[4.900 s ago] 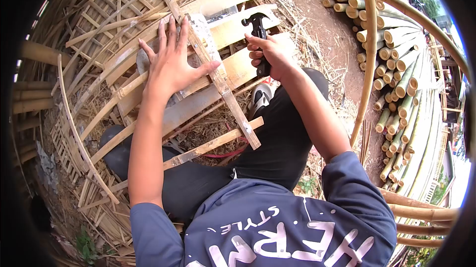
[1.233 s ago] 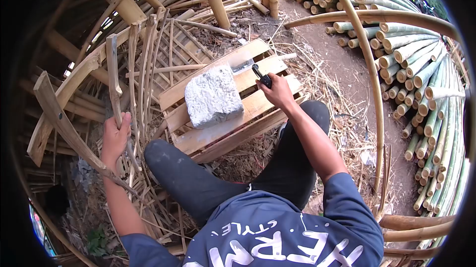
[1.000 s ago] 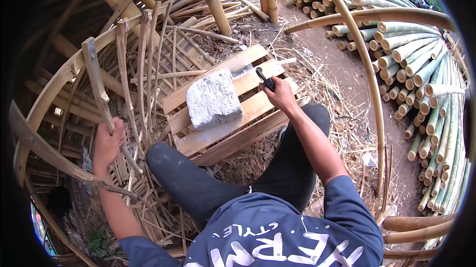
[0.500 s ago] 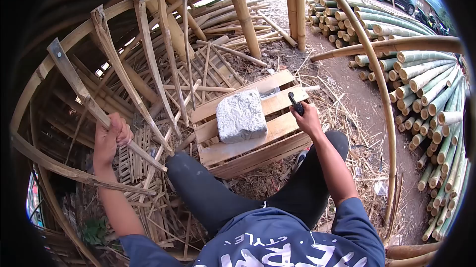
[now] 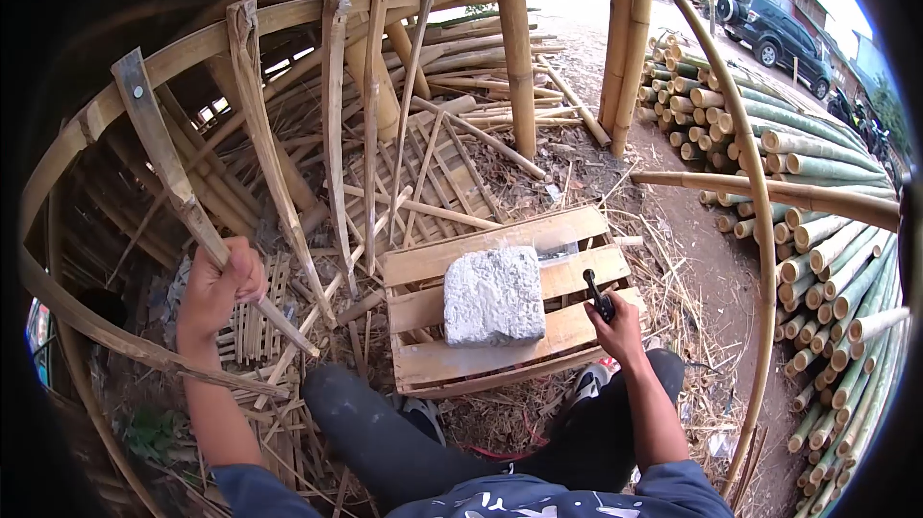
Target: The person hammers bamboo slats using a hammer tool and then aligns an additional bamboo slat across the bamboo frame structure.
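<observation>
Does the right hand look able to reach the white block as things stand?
Probably yes: nothing visible stands between the right hand, near the crate, and the white block. The held hammer may hinder grasping.

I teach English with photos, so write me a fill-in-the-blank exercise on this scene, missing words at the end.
The hammer in the right hand is coloured ____.
The rough block on the slatted crate is mostly ____ in colour.
The wooden strip in the left hand is held by ____ hand only.
In the picture, the stacked poles lie to the crate's ____.
Missing words: black; white; one; right.
</observation>
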Action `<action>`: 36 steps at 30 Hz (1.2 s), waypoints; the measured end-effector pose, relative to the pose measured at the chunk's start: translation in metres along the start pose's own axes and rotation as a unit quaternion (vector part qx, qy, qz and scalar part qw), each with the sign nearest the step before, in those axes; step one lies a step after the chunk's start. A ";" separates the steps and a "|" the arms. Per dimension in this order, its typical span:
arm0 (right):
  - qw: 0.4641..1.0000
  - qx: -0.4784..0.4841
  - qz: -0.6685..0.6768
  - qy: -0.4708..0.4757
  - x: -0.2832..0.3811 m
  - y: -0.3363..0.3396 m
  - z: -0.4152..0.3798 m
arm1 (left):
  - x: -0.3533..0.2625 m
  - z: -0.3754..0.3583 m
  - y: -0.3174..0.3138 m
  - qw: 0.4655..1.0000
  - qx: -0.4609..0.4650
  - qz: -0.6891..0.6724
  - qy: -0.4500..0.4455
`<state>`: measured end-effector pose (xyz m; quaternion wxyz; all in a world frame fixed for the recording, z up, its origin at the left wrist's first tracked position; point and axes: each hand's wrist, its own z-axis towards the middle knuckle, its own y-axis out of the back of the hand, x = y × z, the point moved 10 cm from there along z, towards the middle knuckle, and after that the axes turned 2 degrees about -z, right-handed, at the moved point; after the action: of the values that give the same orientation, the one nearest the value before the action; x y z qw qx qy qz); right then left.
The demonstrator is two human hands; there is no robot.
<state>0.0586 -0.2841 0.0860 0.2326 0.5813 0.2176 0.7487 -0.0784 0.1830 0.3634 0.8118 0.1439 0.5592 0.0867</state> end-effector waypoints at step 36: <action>0.915 -0.155 0.363 -0.081 -0.026 0.038 -0.072 | 0.097 -0.095 -0.110 0.623 0.011 -0.777 -0.091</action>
<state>-0.0092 -0.3339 0.0722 0.0488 0.6356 -0.1466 0.7564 -0.1344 0.1219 0.2099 0.6221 -0.3284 0.3876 -0.5958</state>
